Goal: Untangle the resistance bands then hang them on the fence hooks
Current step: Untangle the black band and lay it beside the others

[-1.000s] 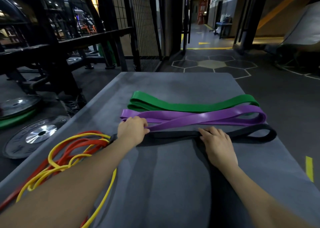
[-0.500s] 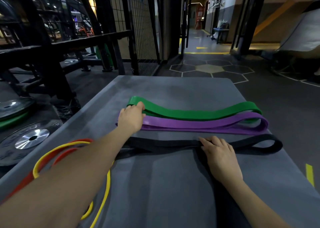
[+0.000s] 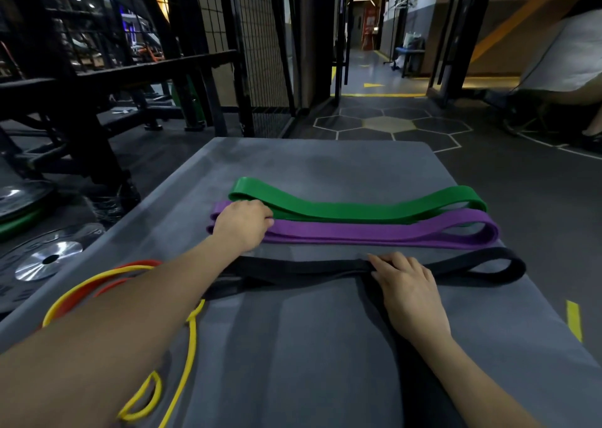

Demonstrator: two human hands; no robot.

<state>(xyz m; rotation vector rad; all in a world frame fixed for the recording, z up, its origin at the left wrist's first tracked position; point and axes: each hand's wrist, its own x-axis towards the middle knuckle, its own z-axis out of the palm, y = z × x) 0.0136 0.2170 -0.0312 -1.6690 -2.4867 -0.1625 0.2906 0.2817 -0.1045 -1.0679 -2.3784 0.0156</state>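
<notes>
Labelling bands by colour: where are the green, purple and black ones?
green band (image 3: 358, 208), head view, middle of the strap
purple band (image 3: 374, 233), head view, middle of the strap
black band (image 3: 482, 266), head view, right loop

bare mat (image 3: 325, 346) near, bands (image 3: 358, 232) crossing beyond

Five resistance bands lie on the grey worktop (image 3: 325, 346): three wide flat ones, namely one green band (image 3: 358, 209), one purple band (image 3: 374, 233) and one black band (image 3: 303, 269), plus two thin ones, one yellow band (image 3: 190, 339) and one orange band (image 3: 107, 292). Two hands are in view. Two weight plates (image 3: 49, 260) lie on the floor at left.
</notes>
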